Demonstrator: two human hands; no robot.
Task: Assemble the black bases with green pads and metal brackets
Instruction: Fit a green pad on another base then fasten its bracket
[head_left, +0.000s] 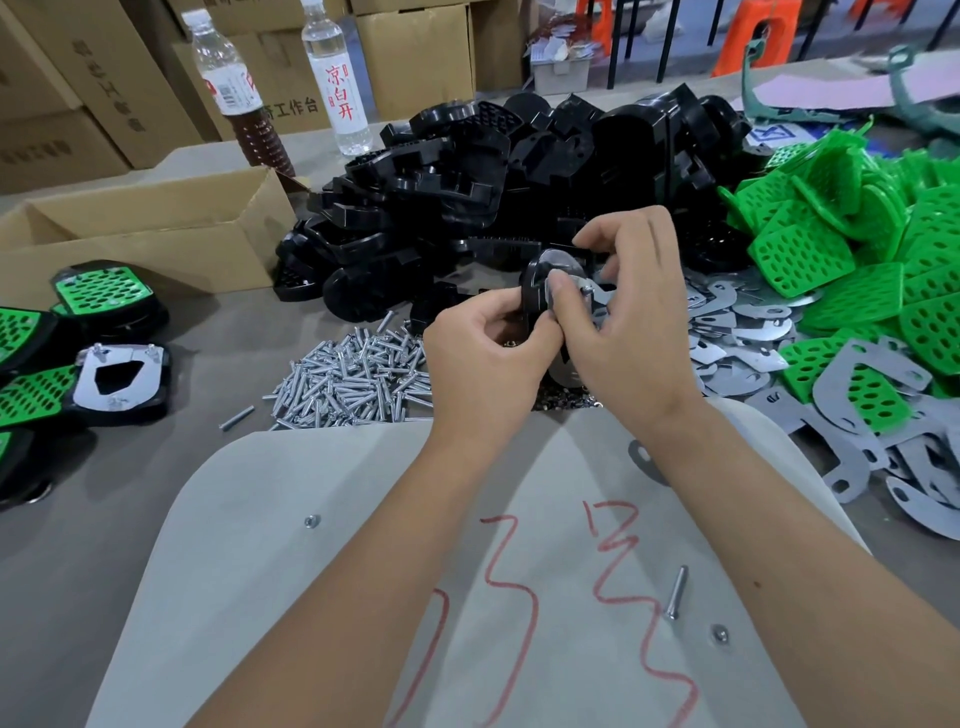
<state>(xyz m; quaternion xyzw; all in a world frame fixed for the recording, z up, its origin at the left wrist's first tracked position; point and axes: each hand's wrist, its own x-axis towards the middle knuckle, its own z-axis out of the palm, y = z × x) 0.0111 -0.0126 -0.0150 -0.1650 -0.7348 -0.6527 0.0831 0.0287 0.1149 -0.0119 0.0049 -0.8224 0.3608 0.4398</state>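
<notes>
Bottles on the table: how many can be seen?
2. One bottle with dark liquid low in it stands at the far left behind the box; the clear bottle stands just right of it. Others may be hidden.

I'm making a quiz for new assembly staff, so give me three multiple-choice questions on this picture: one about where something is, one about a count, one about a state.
1. Where does the loose heap of green perforated plastic pads lie?
A. right of the black bases
B. inside the cardboard box
C. on the near sheet

2. How many plastic bottles stand behind the open brown cardboard box?
A. one
B. two
C. four

3. What are the hands doing?
A. resting flat
B. both holding one black plastic base with a grey metal bracket
C. each lifting a bottle

Answers: 1 A, the pads sit right of the pile of black plastic bases. 2 B, one dark-bottomed bottle and one clear bottle. 3 B, left hand and right hand grip the held base.
</notes>
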